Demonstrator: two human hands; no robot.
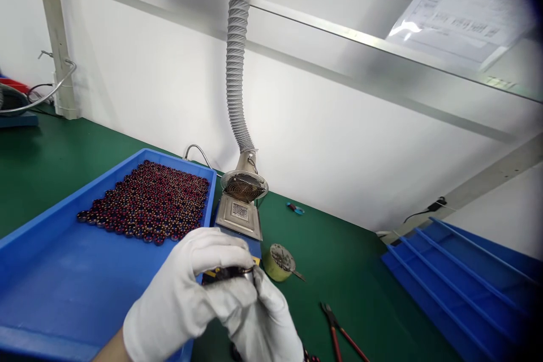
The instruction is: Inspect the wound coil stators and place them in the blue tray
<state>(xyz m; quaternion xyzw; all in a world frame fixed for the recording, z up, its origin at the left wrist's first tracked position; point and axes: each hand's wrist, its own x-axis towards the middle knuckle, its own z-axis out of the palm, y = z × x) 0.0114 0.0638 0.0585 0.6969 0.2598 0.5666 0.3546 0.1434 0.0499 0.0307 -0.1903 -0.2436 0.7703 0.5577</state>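
Note:
My left hand (190,288), in a white glove, is closed around a small dark round part (233,272) with a shiny metal rim. The fingers cover most of this part, so its full shape is hidden. My right hand (267,317), also gloved in white, pinches the part's right edge with thumb and fingers. Both hands are raised together over the bench, in front of a square metal plate (238,215). To their left a blue tray (85,283) carries many small round wire-wound cores (156,201), dark with red and copper windings, packed in its far half.
A grey flexible duct (237,56) hangs down to a round hood behind the plate. Right of my hands are a yellow-green tin (278,264) and red-handled cutters (335,328). Blue stacked trays (458,288) stand at the right. A small blue-tipped item (294,208) lies farther back.

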